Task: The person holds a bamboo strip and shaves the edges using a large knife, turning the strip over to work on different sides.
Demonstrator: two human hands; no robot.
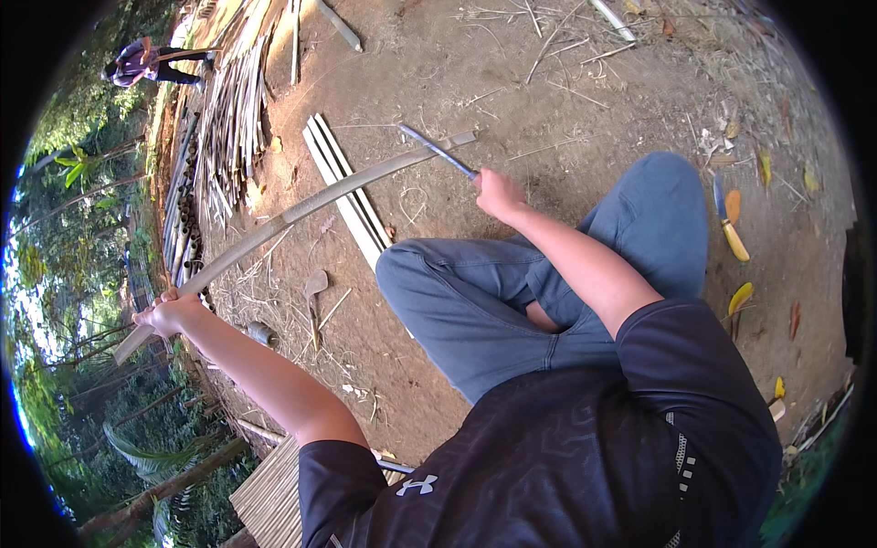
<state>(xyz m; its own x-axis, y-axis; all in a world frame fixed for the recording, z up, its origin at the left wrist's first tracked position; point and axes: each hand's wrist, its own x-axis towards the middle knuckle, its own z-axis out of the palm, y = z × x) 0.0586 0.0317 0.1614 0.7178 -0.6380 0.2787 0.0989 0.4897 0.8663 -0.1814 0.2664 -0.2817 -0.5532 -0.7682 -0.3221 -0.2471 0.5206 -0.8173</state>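
A long, flat bamboo strip (315,198) stretches from my far left to the ground ahead of me, its greenish-tan length curved in the fisheye picture. Near its left end my left hand (167,312) is closed round it, arm stretched out. My right hand (500,194), in front of my knees, grips a knife; the fingers wrap its handle and hide most of it. The narrow knife blade (429,144) points forward and left, crossing the strip close to its far right end. Whether blade and strip touch, I cannot tell.
Pale split strips (338,173) lie beside my bent knee. Bamboo poles (239,119) are piled at the far left, where another person (155,64) stands holding something long. A yellow-handled knife (734,239) lies on the right. A slatted panel (274,493) is at lower left.
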